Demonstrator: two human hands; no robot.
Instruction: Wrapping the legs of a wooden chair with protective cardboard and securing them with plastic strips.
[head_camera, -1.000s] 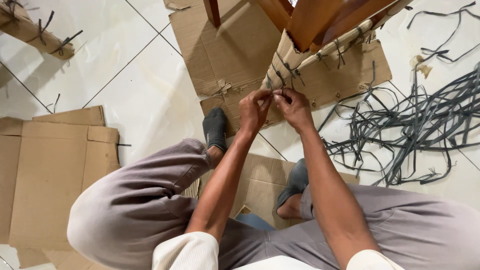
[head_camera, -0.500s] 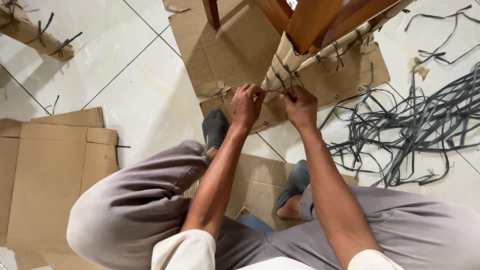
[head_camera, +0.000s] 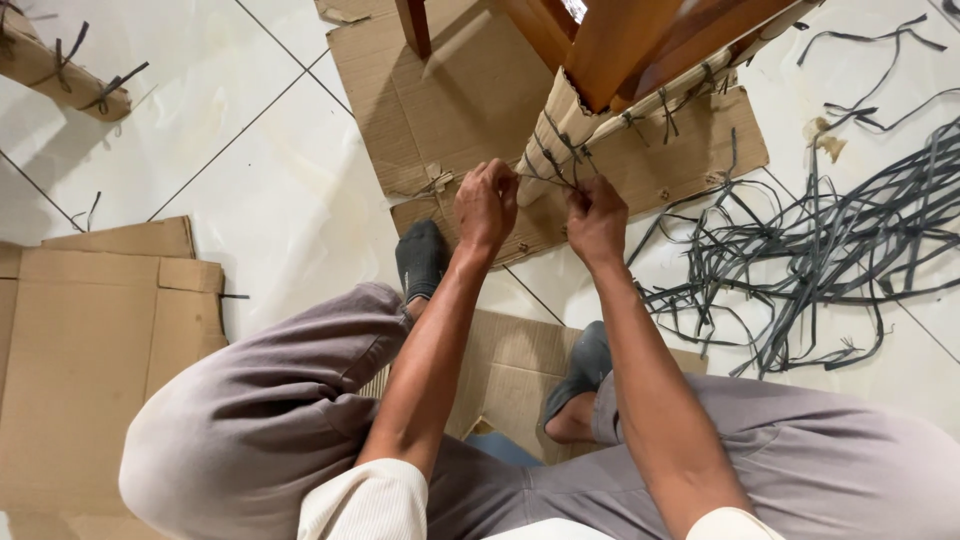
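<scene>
A wooden chair leg (head_camera: 610, 50) wrapped in corrugated cardboard (head_camera: 560, 125) stands in front of me on a flat cardboard sheet (head_camera: 450, 100). Grey plastic straps (head_camera: 552, 150) bind the wrap. My left hand (head_camera: 487, 205) and my right hand (head_camera: 597, 220) are fisted side by side at the bottom of the wrap. Each pinches one end of a grey strap that runs taut between them around the leg. My forearms reach out over my bent knees in grey trousers.
A tangled heap of loose grey straps (head_camera: 840, 240) lies on the white tiled floor at right. Flattened cardboard boxes (head_camera: 90, 340) lie at left. Another cardboard-wrapped, strapped leg (head_camera: 60, 70) shows at top left. My socked feet (head_camera: 420, 260) rest on cardboard.
My hands have drawn apart, the left to the left and the right down and right, pulling the strap tight around the wrapped leg.
</scene>
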